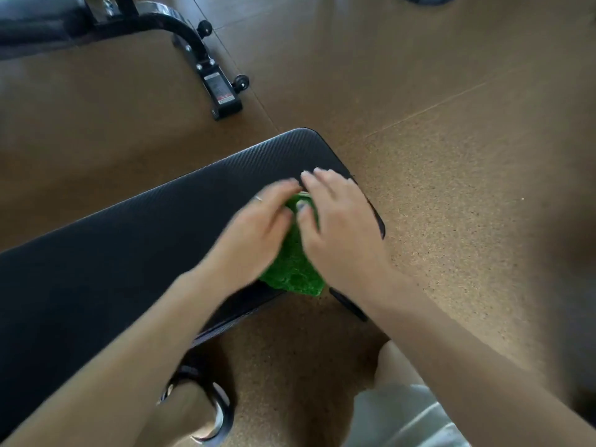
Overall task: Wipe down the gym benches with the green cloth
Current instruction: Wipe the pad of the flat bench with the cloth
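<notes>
cloth (295, 266) between both hands on bench (129, 253) | left hand (254, 233), right hand (335, 227) flat, pressing it

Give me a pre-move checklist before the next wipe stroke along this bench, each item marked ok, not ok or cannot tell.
1. Green cloth lies on the near bench pad: ok, at its right end by the near edge.
2. Left hand on the cloth: ok, it rests on the cloth's left side.
3. Right hand on the cloth: ok, it covers the right side.
4. Firm grip on the cloth: cannot tell, both hands are motion-blurred.
5. Pad to the left free for the stroke: ok, nothing lies on it.
6. Second bench wiped: cannot tell.
</notes>
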